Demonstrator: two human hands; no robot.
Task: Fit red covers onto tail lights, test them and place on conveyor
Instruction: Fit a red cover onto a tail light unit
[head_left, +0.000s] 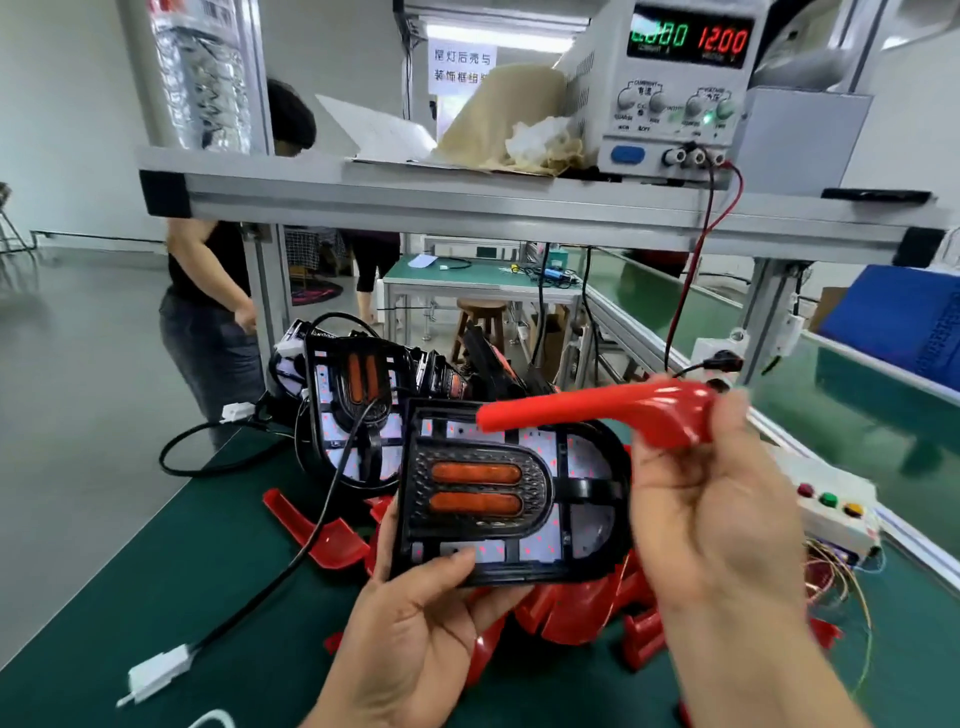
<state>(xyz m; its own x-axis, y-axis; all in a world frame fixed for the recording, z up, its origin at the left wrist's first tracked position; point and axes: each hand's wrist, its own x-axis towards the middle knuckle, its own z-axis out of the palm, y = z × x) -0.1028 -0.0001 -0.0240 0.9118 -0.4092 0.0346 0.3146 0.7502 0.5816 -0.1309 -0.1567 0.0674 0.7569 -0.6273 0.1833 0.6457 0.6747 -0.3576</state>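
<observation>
The left hand (410, 618), palm up, grips the black tail light (511, 493) by its lower edge; the raised right hand (711, 499) pinches the red cover (602, 410) just above it.

Cover (597, 410) above the tail light (509, 499) — loose covers (571, 618) beneath (on the table (156, 571)); more tail lights (353, 415) behind, conveyor (701, 306) right.

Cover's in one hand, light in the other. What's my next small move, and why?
Probably lower the red cover in the right hand onto the tail light that the left hand holds face up. The cover lies across the light's upper edge, not seated, and the orange lenses are bare, so fitting is not yet done.
</observation>
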